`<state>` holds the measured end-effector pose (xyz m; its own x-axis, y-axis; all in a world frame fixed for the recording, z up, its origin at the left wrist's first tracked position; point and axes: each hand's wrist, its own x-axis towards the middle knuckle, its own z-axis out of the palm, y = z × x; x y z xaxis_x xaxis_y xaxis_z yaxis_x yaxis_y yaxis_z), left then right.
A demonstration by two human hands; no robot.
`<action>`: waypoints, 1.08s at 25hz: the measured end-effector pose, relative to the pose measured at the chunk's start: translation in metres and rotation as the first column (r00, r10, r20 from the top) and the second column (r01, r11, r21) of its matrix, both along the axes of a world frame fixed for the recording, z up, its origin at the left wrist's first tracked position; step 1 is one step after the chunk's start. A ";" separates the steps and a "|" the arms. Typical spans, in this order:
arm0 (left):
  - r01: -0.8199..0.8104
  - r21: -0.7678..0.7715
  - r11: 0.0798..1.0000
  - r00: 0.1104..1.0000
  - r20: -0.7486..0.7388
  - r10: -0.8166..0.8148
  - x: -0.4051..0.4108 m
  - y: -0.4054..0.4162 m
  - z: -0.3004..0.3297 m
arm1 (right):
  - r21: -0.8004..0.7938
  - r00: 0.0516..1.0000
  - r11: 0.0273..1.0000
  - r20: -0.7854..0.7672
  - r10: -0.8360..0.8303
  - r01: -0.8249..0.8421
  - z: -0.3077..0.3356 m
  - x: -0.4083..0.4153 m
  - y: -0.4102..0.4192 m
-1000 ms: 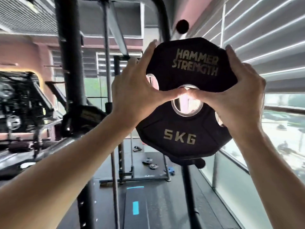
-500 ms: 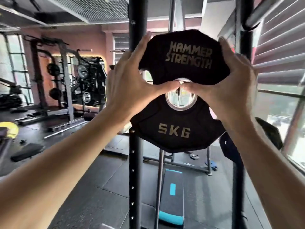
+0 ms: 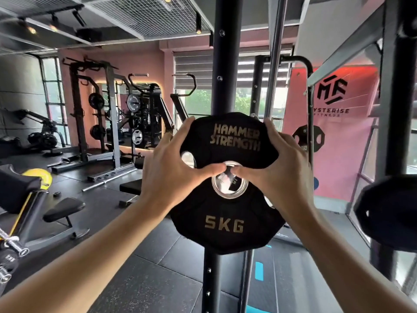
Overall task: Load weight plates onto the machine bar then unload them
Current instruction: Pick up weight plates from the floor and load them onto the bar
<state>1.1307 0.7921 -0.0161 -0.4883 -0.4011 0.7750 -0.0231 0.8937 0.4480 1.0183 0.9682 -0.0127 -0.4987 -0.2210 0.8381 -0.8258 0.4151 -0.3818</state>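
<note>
A black 5 kg weight plate [image 3: 225, 222], marked Hammer Strength, is held upright in front of me at chest height. My left hand [image 3: 171, 168] grips its left edge, fingers over the top rim and thumb at the steel centre hole. My right hand [image 3: 284, 168] grips the right edge the same way, its thumb meeting the left one at the hole. Directly behind the plate rises a black upright post [image 3: 222, 64] of the machine. Another black plate [image 3: 388, 211] shows at the right edge, blurred. The bar itself is not clearly visible.
A second dark upright [image 3: 404, 109] stands at the right with a plate [image 3: 309, 138] stored beyond it. A blue-marked step [image 3: 259, 272] lies on the floor below. Racks [image 3: 108, 123], a loose barbell [image 3: 106, 181] and a bench [image 3: 61, 208] fill the left of the gym.
My view has swung left and both hands have lowered the plate from head height to chest height. The grip is the same. The window blinds have left view; the gym floor has come in.
</note>
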 end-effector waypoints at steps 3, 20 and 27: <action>0.039 0.031 0.999 0.999 0.031 -0.040 -0.007 -0.028 -0.015 | 0.023 0.998 0.999 0.055 0.022 -0.024 -0.018 -0.006 -0.022; 0.340 -0.008 0.940 0.939 -0.054 -0.340 -0.054 -0.074 -0.047 | 0.014 0.995 0.998 -0.077 -0.057 0.058 -0.047 -0.015 -0.032; 0.381 -0.302 0.874 0.916 0.247 -0.314 -0.112 -0.082 -0.021 | 0.338 0.990 0.935 0.055 -0.132 0.105 -0.045 -0.061 -0.036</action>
